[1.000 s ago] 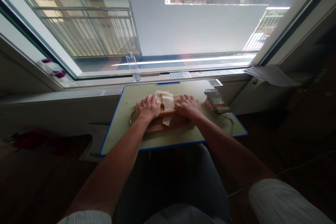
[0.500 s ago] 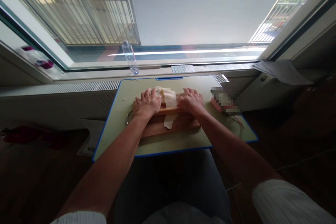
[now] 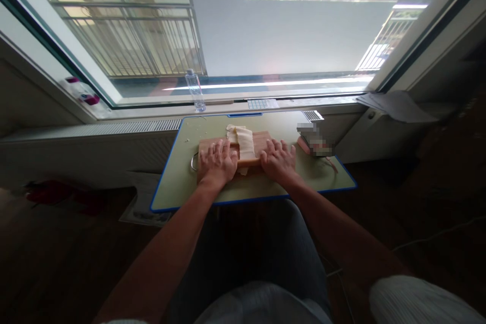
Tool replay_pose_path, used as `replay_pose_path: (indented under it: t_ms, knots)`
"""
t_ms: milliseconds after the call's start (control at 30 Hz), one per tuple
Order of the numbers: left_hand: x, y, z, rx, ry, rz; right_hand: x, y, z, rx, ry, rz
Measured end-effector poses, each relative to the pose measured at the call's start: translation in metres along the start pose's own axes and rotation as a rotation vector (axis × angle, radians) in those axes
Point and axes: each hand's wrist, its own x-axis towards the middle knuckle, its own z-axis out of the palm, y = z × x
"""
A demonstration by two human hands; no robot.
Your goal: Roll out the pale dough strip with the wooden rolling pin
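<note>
Our left hand (image 3: 217, 162) and right hand (image 3: 279, 161) lie flat, palms down and fingers spread, pressing on the two ends of a wooden rolling pin (image 3: 248, 163) whose long axis runs straight across between them, so neither hand is nearer. Just beyond our fingertips a pale, floppy dough strip (image 3: 244, 143) stretches away from us at right angles to the pin, thin and creased, on a wooden board (image 3: 261, 139) that sits on the green table (image 3: 178, 182).
</note>
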Motion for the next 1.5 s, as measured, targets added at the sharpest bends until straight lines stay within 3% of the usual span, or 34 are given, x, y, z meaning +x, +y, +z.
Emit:
replay_pose_path:
  t_ms: [233,367,500,767,1067,1200,1500]
  knots:
    - [-0.047,-0.006,0.010,-0.021,0.107,0.060,-0.052,0.003,0.000,0.017,0.036,0.026]
    - [-0.052,-0.006,0.011,-0.028,0.128,0.067,-0.058,0.003,0.005,0.030,0.078,0.042]
    - [-0.032,-0.005,0.008,-0.026,0.060,0.038,-0.037,0.000,0.004,0.024,0.044,0.038]
    - [0.036,-0.003,0.004,-0.034,-0.052,-0.016,0.033,-0.002,0.004,0.002,-0.088,0.031]
    - [0.095,-0.013,0.015,-0.059,-0.120,0.004,0.092,0.000,0.008,0.086,-0.249,0.053]
    - [0.088,-0.012,0.014,-0.059,-0.120,0.011,0.088,0.000,0.008,0.063,-0.241,0.043]
    - [0.032,-0.001,0.004,-0.031,-0.032,0.013,0.034,0.000,0.008,-0.026,-0.055,0.003]
